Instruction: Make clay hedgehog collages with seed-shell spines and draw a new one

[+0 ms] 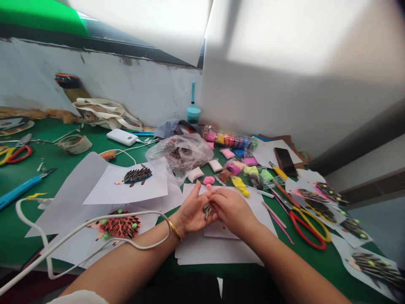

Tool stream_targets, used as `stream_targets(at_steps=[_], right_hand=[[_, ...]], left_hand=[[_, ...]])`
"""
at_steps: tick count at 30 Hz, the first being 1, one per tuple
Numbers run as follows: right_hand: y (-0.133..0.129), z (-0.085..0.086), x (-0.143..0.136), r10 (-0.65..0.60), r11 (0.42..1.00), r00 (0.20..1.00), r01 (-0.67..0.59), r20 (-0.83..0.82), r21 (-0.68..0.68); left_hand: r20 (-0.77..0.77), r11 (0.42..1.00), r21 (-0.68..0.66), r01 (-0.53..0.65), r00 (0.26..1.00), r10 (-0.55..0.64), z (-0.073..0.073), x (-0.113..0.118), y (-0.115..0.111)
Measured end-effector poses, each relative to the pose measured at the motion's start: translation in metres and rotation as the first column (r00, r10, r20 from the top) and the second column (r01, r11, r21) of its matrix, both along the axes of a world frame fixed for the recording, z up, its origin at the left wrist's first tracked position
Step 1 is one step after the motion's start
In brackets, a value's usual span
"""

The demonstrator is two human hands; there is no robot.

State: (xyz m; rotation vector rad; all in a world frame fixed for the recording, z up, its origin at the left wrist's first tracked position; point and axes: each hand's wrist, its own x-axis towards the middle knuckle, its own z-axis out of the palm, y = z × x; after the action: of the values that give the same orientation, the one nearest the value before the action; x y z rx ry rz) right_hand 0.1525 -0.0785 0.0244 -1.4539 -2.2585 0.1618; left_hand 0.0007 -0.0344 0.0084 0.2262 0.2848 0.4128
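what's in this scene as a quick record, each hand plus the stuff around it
Left hand: palm up, striped seeds resting in it
Right hand: bent over the left palm; whether it grips a seed is unclear
Under hands: white paper sheets
Beyond hands: plastic bag of seeds, small coloured packets
Right side: scissors with red and yellow handles, phone
Left side: dark-spiked hedgehog picture, red hedgehog picture

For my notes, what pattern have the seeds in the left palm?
The seeds show dark and pale stripes, best in head view.
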Motion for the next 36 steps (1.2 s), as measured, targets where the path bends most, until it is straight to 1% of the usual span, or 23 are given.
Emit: stream_targets(at_steps=[2,4,5,6,8,9,11,12,14,15,17,19,21,23,28,36], right_hand=[[-0.005,0.003,0.008,-0.020,1.000,0.998,0.019,-0.055,-0.018],[-0.011,0.004,0.021,-0.079,0.997,0.990,0.078,-0.117,-0.013],[-0.015,0.004,0.029,-0.120,0.993,0.981,0.121,-0.150,-0.003],[-0.019,0.002,0.039,-0.164,0.985,0.968,0.169,-0.191,0.012],[-0.027,-0.004,0.059,-0.270,0.958,0.923,0.286,-0.276,0.018],[-0.032,-0.008,0.068,-0.334,0.937,0.889,0.350,-0.314,-0.005],[-0.042,-0.018,0.082,-0.473,0.879,0.811,0.460,-0.345,-0.126],[-0.046,-0.023,0.086,-0.522,0.853,0.782,0.485,-0.341,-0.194],[-0.053,-0.032,0.090,-0.565,0.822,0.756,0.483,-0.331,-0.301],[-0.055,-0.035,0.089,-0.565,0.819,0.757,0.467,-0.329,-0.333],[-0.058,-0.041,0.087,-0.544,0.830,0.772,0.438,-0.329,-0.346],[-0.058,-0.044,0.084,-0.491,0.865,0.809,0.407,-0.323,-0.295],[-0.057,-0.047,0.082,-0.423,0.904,0.851,0.373,-0.312,-0.210],[-0.056,-0.050,0.082,-0.377,0.926,0.878,0.351,-0.296,-0.139],[-0.054,-0.056,0.081,-0.363,0.931,0.897,0.359,-0.251,-0.062],[-0.050,-0.053,0.076,-0.322,0.945,0.927,0.325,-0.194,-0.012]], left_hand=[[0.028,1.000,0.012,0.013,1.000,-0.014,0.002,0.001,-0.001],[0.025,1.000,0.012,0.010,1.000,-0.010,0.004,0.002,-0.002],[0.012,1.000,0.000,-0.012,1.000,0.012,0.005,0.003,-0.002],[-0.009,0.998,-0.018,-0.052,0.999,0.052,0.006,0.003,-0.001],[-0.069,0.982,-0.046,-0.181,0.982,0.177,0.005,0.003,0.003],[-0.104,0.966,-0.050,-0.254,0.963,0.248,0.003,0.003,0.006],[-0.172,0.925,-0.046,-0.376,0.915,0.364,-0.001,0.003,0.011],[-0.202,0.907,-0.043,-0.419,0.893,0.403,-0.003,0.003,0.013],[-0.251,0.880,-0.044,-0.473,0.858,0.449,-0.007,0.003,0.017],[-0.266,0.872,-0.047,-0.488,0.847,0.460,-0.008,0.003,0.017],[-0.283,0.863,-0.054,-0.502,0.837,0.469,-0.009,0.003,0.018],[-0.289,0.859,-0.059,-0.508,0.832,0.473,-0.010,0.004,0.018],[-0.296,0.854,-0.062,-0.516,0.827,0.478,-0.010,0.004,0.018],[-0.300,0.849,-0.064,-0.524,0.822,0.485,-0.011,0.004,0.018],[-0.302,0.852,-0.058,-0.520,0.823,0.481,-0.011,0.004,0.017],[-0.292,0.865,-0.053,-0.499,0.836,0.464,-0.009,0.004,0.016]])
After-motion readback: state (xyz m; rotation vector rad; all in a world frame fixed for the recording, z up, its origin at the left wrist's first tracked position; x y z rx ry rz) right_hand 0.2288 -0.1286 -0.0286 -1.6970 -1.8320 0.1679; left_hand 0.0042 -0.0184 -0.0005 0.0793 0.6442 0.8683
